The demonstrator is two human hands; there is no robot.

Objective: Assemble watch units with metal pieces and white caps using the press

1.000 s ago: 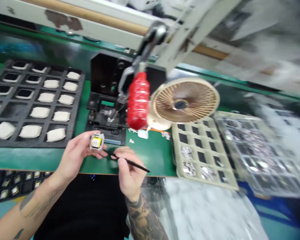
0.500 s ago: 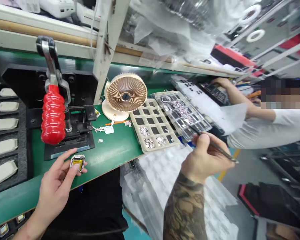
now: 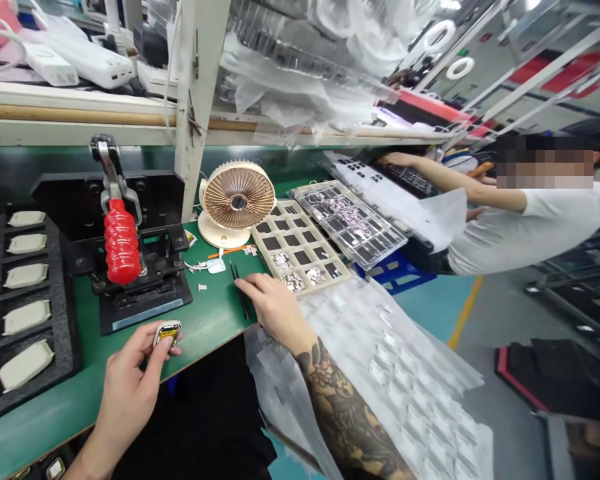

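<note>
My left hand (image 3: 137,380) is closed around a small open watch case (image 3: 168,333). The thumb presses its edge, and a yellow part shows inside the silver rim. It is held just above the bench's front edge, before the press. My right hand (image 3: 273,310) is low over the green bench with its fingers on black tweezers (image 3: 242,297), whose two tips point away from me. The fingers' undersides are hidden. A tiny white piece (image 3: 202,287) lies on the bench between the hands, nearer the press.
A hand press with a red handle (image 3: 122,241) stands behind my left hand. Left of it, a foam tray (image 3: 63,320) holds pale wrapped pieces. A fan (image 3: 238,200) and compartment boxes (image 3: 307,267) stand further back. At right, a co-worker's sleeve (image 3: 510,237) shows.
My right hand has swung left with the tweezers, from beside the clear parts box down to the bench near the fan. My left hand still holds the watch case. The view has shifted.
</note>
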